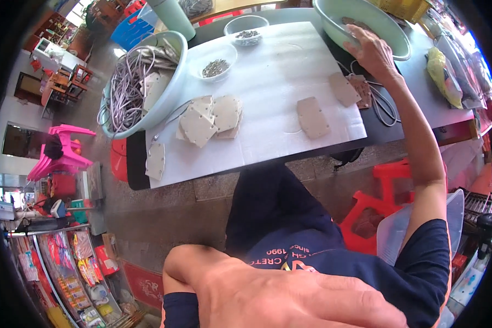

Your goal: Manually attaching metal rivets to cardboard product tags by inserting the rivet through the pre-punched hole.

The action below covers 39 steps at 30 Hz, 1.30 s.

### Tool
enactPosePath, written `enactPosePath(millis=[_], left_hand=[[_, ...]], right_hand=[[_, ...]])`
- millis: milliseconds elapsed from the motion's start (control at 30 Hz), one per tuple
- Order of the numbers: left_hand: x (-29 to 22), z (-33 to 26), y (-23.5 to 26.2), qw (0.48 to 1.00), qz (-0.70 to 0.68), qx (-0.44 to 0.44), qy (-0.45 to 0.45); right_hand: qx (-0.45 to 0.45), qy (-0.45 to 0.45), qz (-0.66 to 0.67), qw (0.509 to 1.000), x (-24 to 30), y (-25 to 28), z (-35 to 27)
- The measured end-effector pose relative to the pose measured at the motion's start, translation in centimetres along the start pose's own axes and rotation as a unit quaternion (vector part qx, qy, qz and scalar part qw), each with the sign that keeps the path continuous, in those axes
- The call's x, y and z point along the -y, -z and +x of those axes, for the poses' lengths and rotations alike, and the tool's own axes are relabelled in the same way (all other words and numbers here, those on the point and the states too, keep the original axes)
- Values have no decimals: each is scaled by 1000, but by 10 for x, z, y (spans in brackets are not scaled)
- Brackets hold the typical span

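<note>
Nearest, our left hand (290, 298) lies flat and empty close under the camera, fingers stretched out side by side, above our dark shirt. Beyond our lap comes the table, covered by a white sheet (279, 60). On it a single grey plate (313, 117) lies alone in the middle, a loose stack of plates (210, 117) sits to its left, and one more grey plate (343, 89) touches a brown piece (362, 90) to its right, next to some thin cables (385, 104).

Farther out, our right hand (373, 52) reaches over the rim of the green basin (333, 27) at the far right corner, fingers pointing in toward the brown pieces (355, 23) on its bottom. We cannot tell whether the fingers have closed on one.

We judge this to be the fetching step: taking a piece from the basin. The next move calls for pinching just one piece and lifting it clear of the rim.

Far left stand a basin of grey cords (169, 93) and two bowls of small screws (216, 67).
</note>
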<state>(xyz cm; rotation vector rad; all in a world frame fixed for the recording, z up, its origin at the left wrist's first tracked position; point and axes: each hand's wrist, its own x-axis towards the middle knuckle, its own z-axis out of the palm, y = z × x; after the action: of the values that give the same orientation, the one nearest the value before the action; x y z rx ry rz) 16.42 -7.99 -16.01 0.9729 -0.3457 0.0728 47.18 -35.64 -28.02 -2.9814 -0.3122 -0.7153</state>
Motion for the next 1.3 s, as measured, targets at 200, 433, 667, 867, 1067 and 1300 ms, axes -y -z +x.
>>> enactPosePath(millis=[200, 433, 667, 867, 1067, 1300], left_hand=[[7, -10, 25, 998, -25, 50, 8], [18, -6, 63, 988, -74, 138, 10], [7, -3, 101, 965, -81, 250, -16], [20, -15, 163, 858, 494, 131, -55], [34, -18, 212, 723, 679, 27, -127], [53, 10, 222, 702, 705, -68, -74]], right_hand=[[-177, 198, 65, 962, 81, 22, -5], [64, 294, 352, 886, 204, 26, -32], [10, 321, 378, 868, 279, -7, -64], [46, 328, 298, 895, 275, -15, -81], [-18, 325, 308, 894, 284, -19, -84], [-50, 280, 314, 906, 286, -21, -90]])
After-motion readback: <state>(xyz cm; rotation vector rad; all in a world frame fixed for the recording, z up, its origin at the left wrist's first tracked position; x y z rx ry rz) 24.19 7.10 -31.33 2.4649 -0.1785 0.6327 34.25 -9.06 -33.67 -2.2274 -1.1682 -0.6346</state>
